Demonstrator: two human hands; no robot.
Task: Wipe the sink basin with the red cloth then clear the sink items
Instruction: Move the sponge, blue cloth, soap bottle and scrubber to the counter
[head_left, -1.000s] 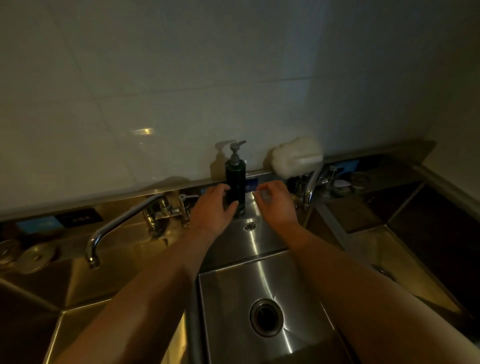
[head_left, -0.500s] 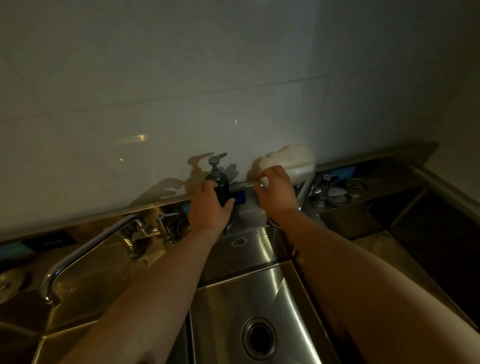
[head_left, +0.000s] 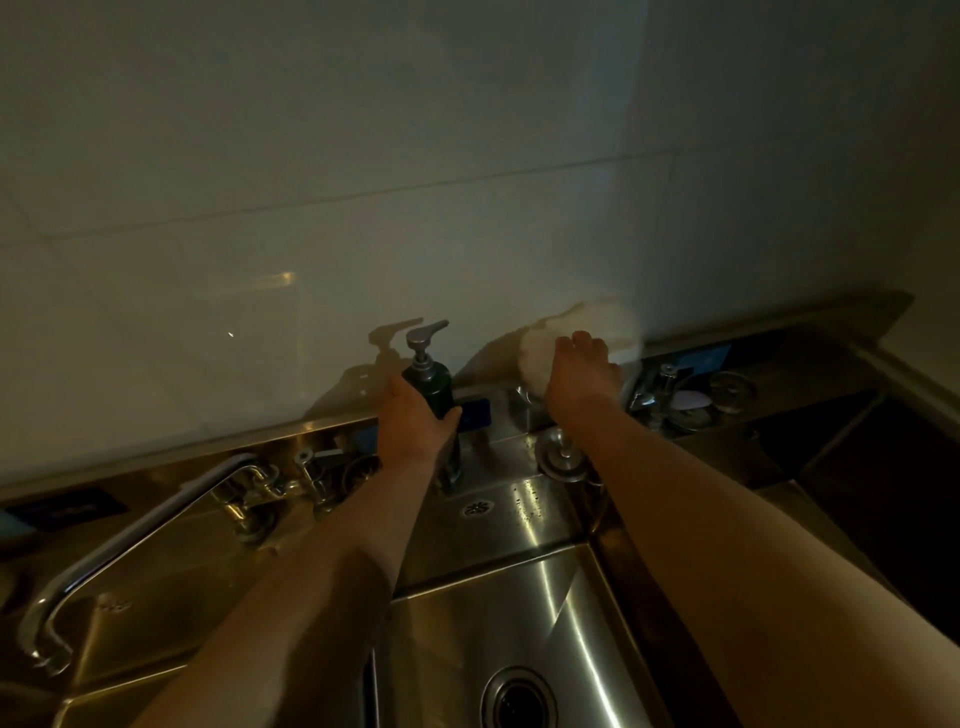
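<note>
Two sink items are in hand behind the sink basin (head_left: 519, 613): a dark pump bottle (head_left: 434, 387), upright, and a pale, blurred sponge (head_left: 535, 358) up against the wall. No red cloth shows anywhere, so this looks to me like the clearing step. The left hand (head_left: 413, 423) is wrapped round the bottle's body; the right hand (head_left: 582, 376) has its fingers curled over the sponge's top. Next, I'd guess, both want lifting straight up, clear of the tap knob (head_left: 563, 457) under the right wrist
</note>
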